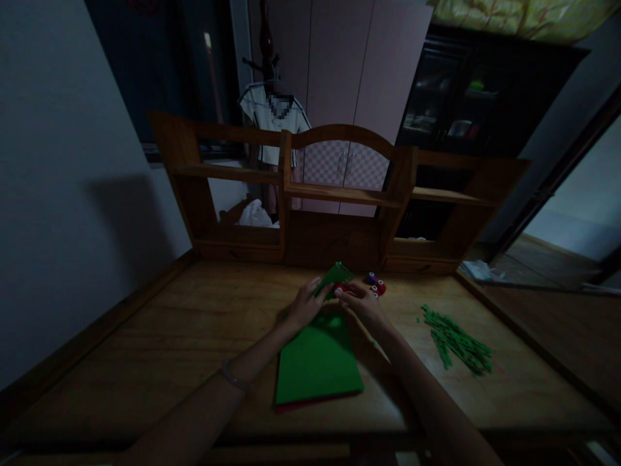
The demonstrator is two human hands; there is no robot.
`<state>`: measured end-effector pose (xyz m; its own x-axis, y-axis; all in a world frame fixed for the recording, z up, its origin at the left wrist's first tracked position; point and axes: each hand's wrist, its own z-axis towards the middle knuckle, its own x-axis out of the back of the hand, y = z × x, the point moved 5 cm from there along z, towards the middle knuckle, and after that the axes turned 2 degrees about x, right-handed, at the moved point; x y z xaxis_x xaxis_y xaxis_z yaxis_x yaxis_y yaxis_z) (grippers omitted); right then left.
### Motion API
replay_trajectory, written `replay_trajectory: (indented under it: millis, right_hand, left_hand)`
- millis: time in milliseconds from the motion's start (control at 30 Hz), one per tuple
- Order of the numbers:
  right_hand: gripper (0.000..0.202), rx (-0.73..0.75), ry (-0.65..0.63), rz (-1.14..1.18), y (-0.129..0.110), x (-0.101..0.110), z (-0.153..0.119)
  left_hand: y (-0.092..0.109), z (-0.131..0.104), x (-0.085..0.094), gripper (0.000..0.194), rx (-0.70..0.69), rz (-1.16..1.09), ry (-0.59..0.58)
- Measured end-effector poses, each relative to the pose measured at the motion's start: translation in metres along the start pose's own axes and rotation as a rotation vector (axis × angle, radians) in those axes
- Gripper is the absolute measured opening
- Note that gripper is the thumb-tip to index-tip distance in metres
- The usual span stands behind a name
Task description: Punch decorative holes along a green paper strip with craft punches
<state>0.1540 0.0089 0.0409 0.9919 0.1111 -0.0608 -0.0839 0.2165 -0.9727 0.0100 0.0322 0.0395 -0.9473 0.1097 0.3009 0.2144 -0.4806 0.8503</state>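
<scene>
My left hand [306, 303] is closed on a small green piece [330, 277] with a notched far edge, held up above the desk. My right hand [361, 301] is closed with its fingertips at a small red thing [341, 288] against the green piece's right side. Below both hands lies a stack of green sheets [317, 362], with a red layer showing under its near edge. Just beyond my right hand sit several small red and purple pieces [381, 286] with white, eye-like spots.
A pile of green strips [458, 343] lies on the right of the wooden desk [194, 343]. A wooden shelf unit [339, 191] stands along the far edge. A low raised rim [514, 336] runs down the right side, and a wall is on the left.
</scene>
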Motion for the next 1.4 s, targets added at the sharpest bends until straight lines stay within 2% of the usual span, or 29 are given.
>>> replay_trajectory:
  millis: [300,633,933,1033,1400]
  right_hand:
    - [0.035,-0.049,0.004,0.024,0.002,-0.001,-0.001]
    - [0.036,-0.081,-0.011,0.063,0.011,-0.001,0.001]
    - [0.039,-0.137,-0.039,0.159,0.017,-0.005,0.001]
    - [0.039,-0.148,-0.041,0.167,0.017,-0.005,0.001]
    - [0.032,-0.117,0.007,-0.028,0.013,0.002,0.001]
  left_hand:
    - [0.000,0.000,0.005,0.033,0.074,-0.027,0.029]
    - [0.010,-0.003,0.009,0.032,0.064,-0.033,0.024]
    - [-0.009,-0.001,-0.001,0.033,0.148,-0.058,0.006]
    - [-0.010,-0.001,-0.001,0.033,0.139,-0.068,0.001]
    - [-0.012,-0.002,-0.003,0.033,0.167,-0.082,0.020]
